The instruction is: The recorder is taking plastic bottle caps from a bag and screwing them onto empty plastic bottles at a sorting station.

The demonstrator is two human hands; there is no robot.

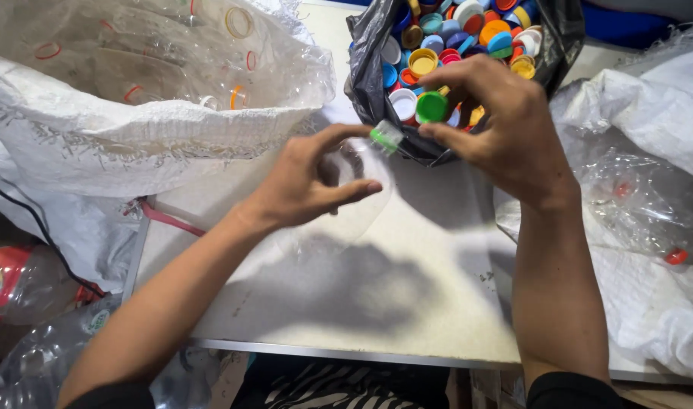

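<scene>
Clear bottle (354, 178) lies gripped in left hand (305, 185) above surface (407, 257); right hand (505, 125) fingers pinch green cap (432, 107) beside cap bag (376, 76). Risk: thin plastic buckles, bottle slips; cap may drop outside bag.

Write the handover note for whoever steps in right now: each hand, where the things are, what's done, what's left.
Left hand: grips a clear plastic bottle near its neck, over the table.
Right hand: fingers pinch a green cap, already off the bottle and held by the black bag of mixed caps.
Done: cap is off; a green ring remains on the neck.
Left: cap not yet in the bag; bottle not yet in a sack. White sack of clear bottles sits at left, another at right.
</scene>
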